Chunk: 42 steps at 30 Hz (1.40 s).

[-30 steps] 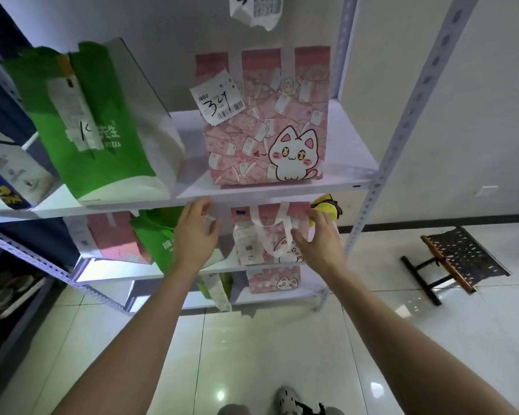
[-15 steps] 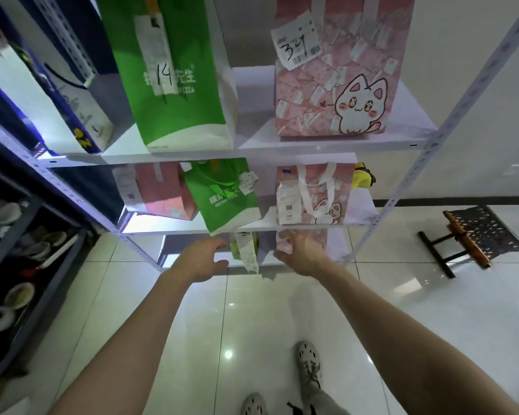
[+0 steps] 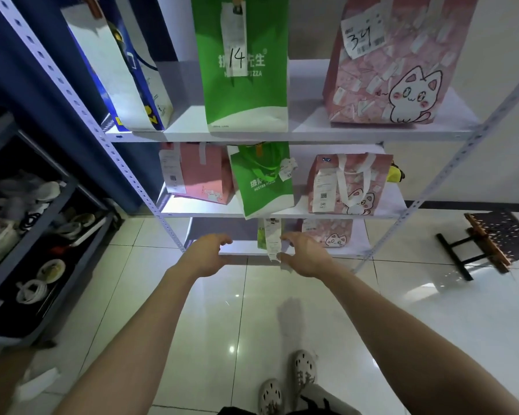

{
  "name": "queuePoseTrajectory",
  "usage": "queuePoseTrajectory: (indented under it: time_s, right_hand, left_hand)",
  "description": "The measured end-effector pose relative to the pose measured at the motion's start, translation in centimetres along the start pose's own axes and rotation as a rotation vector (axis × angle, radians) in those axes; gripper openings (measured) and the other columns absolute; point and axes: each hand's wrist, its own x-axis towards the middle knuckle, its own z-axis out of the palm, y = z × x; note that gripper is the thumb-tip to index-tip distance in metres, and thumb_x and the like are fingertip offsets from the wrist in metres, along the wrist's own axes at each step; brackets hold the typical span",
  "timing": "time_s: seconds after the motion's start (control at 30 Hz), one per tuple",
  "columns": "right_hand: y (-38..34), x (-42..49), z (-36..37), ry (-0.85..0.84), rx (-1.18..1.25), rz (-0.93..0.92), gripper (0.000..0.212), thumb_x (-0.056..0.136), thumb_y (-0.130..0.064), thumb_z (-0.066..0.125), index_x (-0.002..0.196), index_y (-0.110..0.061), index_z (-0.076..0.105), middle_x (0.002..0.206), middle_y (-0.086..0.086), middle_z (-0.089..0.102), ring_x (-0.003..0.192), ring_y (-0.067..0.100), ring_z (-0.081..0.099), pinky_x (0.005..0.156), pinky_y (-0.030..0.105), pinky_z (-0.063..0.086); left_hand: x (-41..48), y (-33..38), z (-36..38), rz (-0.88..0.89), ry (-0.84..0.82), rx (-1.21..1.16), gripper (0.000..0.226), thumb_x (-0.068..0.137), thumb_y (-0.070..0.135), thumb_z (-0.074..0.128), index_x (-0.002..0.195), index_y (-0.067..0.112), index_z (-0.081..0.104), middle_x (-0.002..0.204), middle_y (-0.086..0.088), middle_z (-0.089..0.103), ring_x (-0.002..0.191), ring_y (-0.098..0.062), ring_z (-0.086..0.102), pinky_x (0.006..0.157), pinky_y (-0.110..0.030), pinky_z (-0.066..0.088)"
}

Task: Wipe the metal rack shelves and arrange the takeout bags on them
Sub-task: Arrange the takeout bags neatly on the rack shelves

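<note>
Left hand (image 3: 206, 254): we find the fingers loosely curled, grasping nothing, left of the small green bag (image 3: 262, 235).
Right hand (image 3: 304, 254): fingers likewise released; just right of the bag, the nearer hand. Whether the thumb touches its receipt (image 3: 272, 244) we cannot tell.
Small green bag: upright on the bottom shelf (image 3: 240, 250), between both hands, long axis vertical.
Pink cat bag (image 3: 330, 235): right of the green bag.
</note>
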Motion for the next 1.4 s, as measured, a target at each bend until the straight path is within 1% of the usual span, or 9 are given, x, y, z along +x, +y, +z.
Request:
queuePoseTrajectory:
  time_s: [0.13, 0.27, 0.47, 0.63, 0.73, 0.8, 1.03, 1.27, 1.4]
  right_hand:
    - [0.5, 0.3, -0.2, 0.004, -0.031, 0.021, 0.06, 0.096, -0.04, 0.073, 0.148, -0.019, 0.055, 0.145, 0.004, 0.061, 0.126, 0.026, 0.06, 0.104, 0.039, 0.051]
    - [1.5, 0.9, -0.2, 0.008, -0.034, 0.041, 0.06, 0.095, -0.04, 0.073, 0.148, -0.019, 0.054, 0.147, 0.005, 0.06, 0.127, 0.026, 0.061, 0.104, 0.039, 0.05]
    - [2.8, 2.5, -0.6, -0.011, -0.032, 0.05, 0.059, 0.096, -0.04, 0.072, 0.149, -0.019, 0.054, 0.146, 0.007, 0.06, 0.127, 0.027, 0.061, 0.102, 0.038, 0.05]
    - [4.2, 4.2, -1.5, -0.031, -0.005, 0.051, 0.059, 0.097, -0.038, 0.072, 0.149, -0.017, 0.054, 0.146, 0.008, 0.061, 0.128, 0.028, 0.06, 0.104, 0.039, 0.049]
    - [5.1, 5.4, -2.1, -0.046, 0.002, 0.049, 0.059, 0.097, -0.037, 0.071, 0.149, -0.016, 0.054, 0.146, 0.008, 0.061, 0.129, 0.028, 0.06, 0.105, 0.038, 0.048]
    - [5.5, 6.4, -2.4, -0.059, 0.002, 0.038, 0.059, 0.097, -0.036, 0.071, 0.149, -0.016, 0.053, 0.146, 0.008, 0.061, 0.128, 0.027, 0.059, 0.105, 0.037, 0.047]
    - [5.0, 10.0, -2.2, -0.119, 0.003, -0.005, 0.057, 0.1, -0.037, 0.068, 0.151, -0.017, 0.053, 0.151, 0.01, 0.057, 0.131, 0.031, 0.059, 0.108, 0.039, 0.048]
    - [3.1, 12.1, -1.5, -0.132, -0.018, -0.048, 0.054, 0.1, -0.038, 0.067, 0.148, -0.018, 0.055, 0.143, 0.01, 0.063, 0.124, 0.031, 0.063, 0.104, 0.038, 0.05]
    - [1.7, 13.3, -1.0, -0.137, -0.018, -0.043, 0.05, 0.099, -0.036, 0.067, 0.143, -0.014, 0.056, 0.137, 0.012, 0.065, 0.118, 0.031, 0.064, 0.102, 0.043, 0.053]
  left_hand:
    - [0.5, 0.2, 0.0, 0.011, 0.008, -0.021, 0.049, 0.1, 0.034, 0.077, 0.146, 0.027, 0.062, 0.146, 0.004, 0.064, 0.126, -0.019, 0.064, 0.094, -0.036, 0.058]
    - [1.5, 0.8, 0.7, 0.004, -0.008, 0.003, 0.049, 0.101, 0.032, 0.076, 0.148, 0.025, 0.062, 0.147, 0.002, 0.064, 0.126, -0.019, 0.066, 0.103, -0.037, 0.055]
    - [3.8, 2.3, 0.9, -0.007, -0.045, 0.012, 0.051, 0.101, 0.035, 0.076, 0.148, 0.024, 0.061, 0.146, 0.001, 0.064, 0.123, -0.02, 0.066, 0.104, -0.039, 0.055]
    - [6.7, 3.4, 0.4, 0.012, -0.061, -0.003, 0.052, 0.101, 0.033, 0.076, 0.149, 0.018, 0.061, 0.145, -0.001, 0.065, 0.122, -0.022, 0.067, 0.089, -0.036, 0.055]
    - [8.3, 4.2, 0.1, 0.015, -0.044, 0.022, 0.055, 0.101, 0.033, 0.075, 0.152, 0.017, 0.06, 0.148, -0.001, 0.066, 0.125, -0.021, 0.068, 0.102, -0.035, 0.055]
    - [9.1, 4.5, 0.0, 0.01, -0.031, 0.031, 0.055, 0.101, 0.033, 0.075, 0.152, 0.017, 0.06, 0.147, 0.0, 0.067, 0.125, -0.021, 0.068, 0.105, -0.036, 0.054]
    - [9.7, 4.0, -0.6, -0.051, -0.012, 0.016, 0.055, 0.1, 0.034, 0.076, 0.151, 0.021, 0.06, 0.146, 0.002, 0.068, 0.121, -0.019, 0.07, 0.1, -0.032, 0.054]
    - [9.5, 1.3, -1.6, -0.102, -0.007, 0.014, 0.051, 0.1, 0.033, 0.075, 0.147, 0.018, 0.063, 0.143, 0.0, 0.07, 0.113, -0.019, 0.071, 0.089, -0.028, 0.05]
    - [10.5, -0.7, -2.1, -0.119, 0.014, 0.033, 0.047, 0.101, 0.033, 0.075, 0.143, 0.018, 0.065, 0.136, -0.001, 0.072, 0.108, -0.022, 0.072, 0.087, -0.034, 0.056]
